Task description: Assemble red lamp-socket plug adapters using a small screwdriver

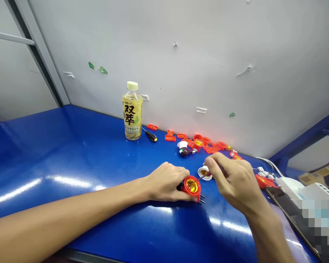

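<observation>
My left hand (167, 182) lies on the blue table (71, 153), fingers wrapped round a red lamp-socket plug (192, 187) with a brass inside and metal prongs pointing right. My right hand (233, 179) is pinched shut just right of it, fingertips over a white socket part (204, 172); a thin metal piece seems to run from the pinch toward the red socket. What the pinch holds is too small to name.
A yellow drink bottle (132, 111) stands near the wall, with a small screwdriver (151, 136) beside it. Several loose red plastic parts (200, 141) and a dark bulb-like piece (184, 150) lie behind my hands. A white box (304, 188) and cables sit at far right.
</observation>
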`<state>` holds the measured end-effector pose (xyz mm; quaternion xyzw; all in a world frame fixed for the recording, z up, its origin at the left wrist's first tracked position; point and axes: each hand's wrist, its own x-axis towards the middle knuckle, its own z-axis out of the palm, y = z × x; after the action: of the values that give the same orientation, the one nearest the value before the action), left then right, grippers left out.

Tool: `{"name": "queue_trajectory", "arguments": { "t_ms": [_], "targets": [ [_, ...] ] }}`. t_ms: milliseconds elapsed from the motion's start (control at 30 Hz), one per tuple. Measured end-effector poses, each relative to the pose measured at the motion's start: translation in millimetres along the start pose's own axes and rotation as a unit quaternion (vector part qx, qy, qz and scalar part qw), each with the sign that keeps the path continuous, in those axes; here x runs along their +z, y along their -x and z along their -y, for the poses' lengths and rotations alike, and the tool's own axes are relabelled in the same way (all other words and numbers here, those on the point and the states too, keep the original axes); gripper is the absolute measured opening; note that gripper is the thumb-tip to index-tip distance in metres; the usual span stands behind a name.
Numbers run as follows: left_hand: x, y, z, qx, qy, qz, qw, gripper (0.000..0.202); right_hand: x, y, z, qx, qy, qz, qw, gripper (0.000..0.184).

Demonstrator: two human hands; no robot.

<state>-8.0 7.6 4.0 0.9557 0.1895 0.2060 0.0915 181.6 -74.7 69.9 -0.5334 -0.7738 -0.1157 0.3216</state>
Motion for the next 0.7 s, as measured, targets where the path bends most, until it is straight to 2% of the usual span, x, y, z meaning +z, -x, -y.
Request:
{"name": "queue_trajectory", "arguments": {
  "t_ms": [67,133,233,300,433,500,600,700],
  "targets": [
    [1.0,0,0,0.003,-0.003,-0.011,1.000,0.051,1,0,-1,0.007,0.006,-0.020,1.000,0.026],
    [1.7,1,0,0.003,-0.008,-0.022,1.000,0.051,1,0,-2,0.010,-0.014,-0.002,1.000,0.014],
    [1.9,1,2,-0.005,-0.010,-0.039,0.999,0.050,-5,2,-1,-0.001,-0.043,0.017,0.999,0.020],
    [2.0,2,3,-0.017,-0.005,-0.052,0.999,0.048,-10,4,-1,-0.013,-0.033,-0.012,0.999,0.020],
    [2.3,3,4,-0.032,-0.007,-0.076,0.997,0.046,-14,9,1,-0.038,0.016,-0.108,0.993,0.015],
    [2.3,4,3,-0.024,-0.022,-0.083,0.996,0.044,-12,9,4,-0.060,0.023,-0.114,0.991,0.015],
    [2.1,4,1,0.002,-0.059,-0.093,0.994,0.039,-10,7,7,-0.084,0.005,-0.087,0.993,0.018],
    [2.1,5,1,0.015,-0.075,-0.106,0.991,0.037,-8,6,10,-0.087,0.004,-0.101,0.991,0.016]
  ]
}}
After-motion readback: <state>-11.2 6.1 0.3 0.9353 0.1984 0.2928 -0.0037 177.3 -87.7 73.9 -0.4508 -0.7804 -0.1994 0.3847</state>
